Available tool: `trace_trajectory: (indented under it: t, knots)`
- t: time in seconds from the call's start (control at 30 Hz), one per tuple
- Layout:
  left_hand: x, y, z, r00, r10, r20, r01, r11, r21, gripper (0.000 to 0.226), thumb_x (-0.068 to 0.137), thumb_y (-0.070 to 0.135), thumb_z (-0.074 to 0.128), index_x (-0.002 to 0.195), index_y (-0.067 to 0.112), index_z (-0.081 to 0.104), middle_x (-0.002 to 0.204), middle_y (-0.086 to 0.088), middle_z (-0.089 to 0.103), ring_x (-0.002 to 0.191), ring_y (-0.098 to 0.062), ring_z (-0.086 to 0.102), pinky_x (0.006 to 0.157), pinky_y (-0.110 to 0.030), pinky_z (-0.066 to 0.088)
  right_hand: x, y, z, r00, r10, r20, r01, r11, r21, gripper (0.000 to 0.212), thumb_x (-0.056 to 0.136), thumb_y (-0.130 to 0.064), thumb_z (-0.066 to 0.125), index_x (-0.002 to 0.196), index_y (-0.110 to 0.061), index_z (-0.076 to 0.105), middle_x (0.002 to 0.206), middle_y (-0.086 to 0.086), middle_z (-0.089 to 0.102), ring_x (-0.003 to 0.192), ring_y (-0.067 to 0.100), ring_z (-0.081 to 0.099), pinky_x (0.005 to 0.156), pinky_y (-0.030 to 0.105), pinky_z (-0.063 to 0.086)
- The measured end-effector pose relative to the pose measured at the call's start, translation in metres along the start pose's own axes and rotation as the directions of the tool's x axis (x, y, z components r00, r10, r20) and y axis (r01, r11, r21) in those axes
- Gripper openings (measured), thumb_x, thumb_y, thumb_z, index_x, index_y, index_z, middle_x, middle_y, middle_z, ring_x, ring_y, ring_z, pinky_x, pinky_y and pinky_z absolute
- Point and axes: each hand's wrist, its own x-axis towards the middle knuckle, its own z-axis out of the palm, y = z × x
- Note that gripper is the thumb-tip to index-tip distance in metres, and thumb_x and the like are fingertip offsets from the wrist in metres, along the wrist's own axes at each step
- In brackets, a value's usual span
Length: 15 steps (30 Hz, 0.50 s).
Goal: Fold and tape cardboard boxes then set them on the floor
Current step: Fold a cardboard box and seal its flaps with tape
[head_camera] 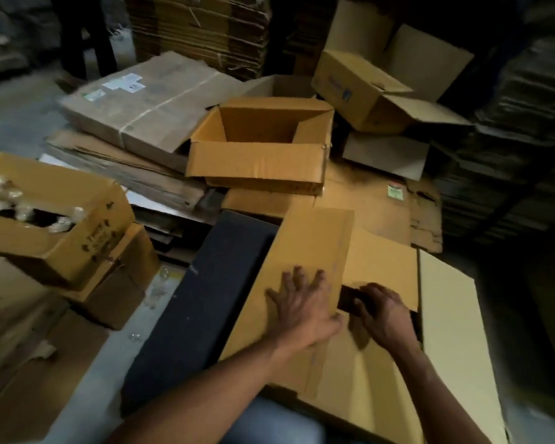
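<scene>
A yellow-brown cardboard box lies in front of me with its flaps folded inward. My left hand presses flat on the left flap, fingers spread. My right hand grips a dark tape roll or dispenser at the seam where the flaps meet. A pale flap of the box sticks out to the right.
An open box stands on flattened cardboard behind. Another open box lies tilted at the back right. A box with plastic scraps sits at the left. A long dark block lies beside my box. Stacked flat cardboard lines the back.
</scene>
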Motion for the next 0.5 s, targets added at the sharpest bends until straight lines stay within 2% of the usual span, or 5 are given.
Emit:
trace_trajectory:
  t: [0.1, 0.23, 0.33, 0.4, 0.5]
  knots:
    - [0.020, -0.008, 0.021, 1.000, 0.027, 0.003, -0.027, 0.975, 0.218, 0.100, 0.086, 0.067, 0.054, 0.163, 0.031, 0.002, 0.171, -0.020, -0.007, 0.156, -0.048, -0.006, 0.113, -0.079, 0.003, -0.020, 0.035, -0.013, 0.997, 0.072, 0.021, -0.070, 0.992, -0.104, 0.042, 0.096, -0.049, 0.062, 0.130, -0.022, 0.065, 0.132, 0.004, 0.064, 0.121, 0.031, 0.058, 0.095, 0.048, 0.054]
    - [0.052, -0.047, 0.022, 0.993, 0.111, 0.027, -0.113, 0.920, 0.375, 0.091, 0.093, 0.073, 0.042, 0.163, 0.038, -0.005, 0.172, -0.013, -0.016, 0.156, -0.041, -0.017, 0.112, -0.078, -0.008, -0.034, 0.073, -0.026, 0.973, 0.201, 0.118, -0.180, 0.970, -0.165, 0.066, 0.094, -0.077, 0.036, 0.141, -0.035, 0.052, 0.154, 0.004, 0.047, 0.142, 0.032, 0.041, 0.108, 0.057, 0.045]
    - [0.068, -0.082, 0.003, 0.982, 0.166, 0.086, -0.187, 0.892, 0.412, 0.084, 0.096, 0.072, 0.036, 0.162, 0.042, -0.008, 0.171, -0.002, -0.022, 0.157, -0.033, -0.022, 0.114, -0.075, -0.011, -0.030, 0.081, -0.037, 0.950, 0.243, 0.197, -0.212, 0.963, -0.166, 0.068, 0.094, -0.074, 0.046, 0.151, -0.038, 0.042, 0.166, 0.006, 0.029, 0.153, 0.035, 0.024, 0.117, 0.059, 0.031]
    - [0.072, -0.098, -0.010, 0.973, 0.190, 0.130, -0.229, 0.854, 0.467, 0.080, 0.100, 0.070, 0.031, 0.161, 0.043, -0.012, 0.170, 0.002, -0.025, 0.156, -0.031, -0.023, 0.117, -0.074, -0.009, -0.021, 0.080, -0.047, 0.943, 0.190, 0.272, -0.141, 0.972, -0.189, 0.079, 0.088, -0.075, 0.056, 0.155, -0.041, 0.035, 0.170, 0.007, 0.019, 0.155, 0.035, 0.016, 0.119, 0.060, 0.027]
    - [0.075, -0.106, -0.018, 0.971, 0.180, 0.159, -0.237, 0.832, 0.502, 0.075, 0.104, 0.066, 0.028, 0.162, 0.040, -0.013, 0.170, 0.004, -0.025, 0.157, -0.029, -0.021, 0.119, -0.073, -0.004, -0.019, 0.070, -0.058, 0.926, -0.011, 0.378, 0.114, 0.961, -0.251, 0.097, 0.075, -0.084, 0.060, 0.157, -0.044, 0.027, 0.172, 0.005, 0.007, 0.157, 0.033, 0.009, 0.120, 0.063, 0.025]
